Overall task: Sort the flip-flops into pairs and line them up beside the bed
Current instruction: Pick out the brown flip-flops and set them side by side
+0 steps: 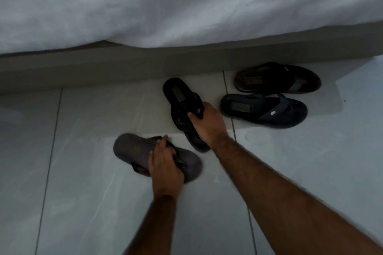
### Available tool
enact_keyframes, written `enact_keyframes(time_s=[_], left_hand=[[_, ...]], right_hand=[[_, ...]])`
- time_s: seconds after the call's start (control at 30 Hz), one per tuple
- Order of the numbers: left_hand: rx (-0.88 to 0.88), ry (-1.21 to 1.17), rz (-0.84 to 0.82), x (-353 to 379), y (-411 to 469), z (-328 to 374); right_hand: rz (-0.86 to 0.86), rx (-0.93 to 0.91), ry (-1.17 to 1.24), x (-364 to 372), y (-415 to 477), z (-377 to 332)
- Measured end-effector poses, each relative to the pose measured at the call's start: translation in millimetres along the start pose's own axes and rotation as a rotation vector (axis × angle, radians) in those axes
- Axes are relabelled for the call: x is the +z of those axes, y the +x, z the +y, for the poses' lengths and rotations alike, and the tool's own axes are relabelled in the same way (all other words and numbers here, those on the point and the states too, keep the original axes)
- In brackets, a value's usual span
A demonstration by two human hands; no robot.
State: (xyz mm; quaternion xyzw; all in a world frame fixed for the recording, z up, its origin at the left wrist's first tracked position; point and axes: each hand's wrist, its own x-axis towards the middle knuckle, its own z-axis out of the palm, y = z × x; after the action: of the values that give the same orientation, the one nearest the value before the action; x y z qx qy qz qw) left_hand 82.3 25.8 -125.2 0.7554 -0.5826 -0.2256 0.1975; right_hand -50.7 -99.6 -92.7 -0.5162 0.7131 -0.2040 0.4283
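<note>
Several flip-flops lie on the tiled floor beside the bed [145, 6]. My left hand [165, 165] grips the strap of a grey flip-flop [128, 147] at the lower centre. My right hand [209, 124] is closed on the strap of a black flip-flop [178, 93] that points at the bed base. To the right lie a dark blue flip-flop [263, 109] and, behind it against the bed base, a brown flip-flop [277, 77], both lying sideways and untouched.
The grey bed base [103, 68] runs across the view under a hanging white sheet. Pale floor tiles [310, 161] spread out to the left, right and front of the flip-flops.
</note>
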Motion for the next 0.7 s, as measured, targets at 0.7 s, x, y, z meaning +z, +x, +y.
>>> enact_keyframes(time_s=[0.7], left_hand=[[0.219,0.386,-0.501,-5.1,152.5,42.2]], right_hand=[[-0.401,-0.763,-0.778,18.3,-102.5,87.9]])
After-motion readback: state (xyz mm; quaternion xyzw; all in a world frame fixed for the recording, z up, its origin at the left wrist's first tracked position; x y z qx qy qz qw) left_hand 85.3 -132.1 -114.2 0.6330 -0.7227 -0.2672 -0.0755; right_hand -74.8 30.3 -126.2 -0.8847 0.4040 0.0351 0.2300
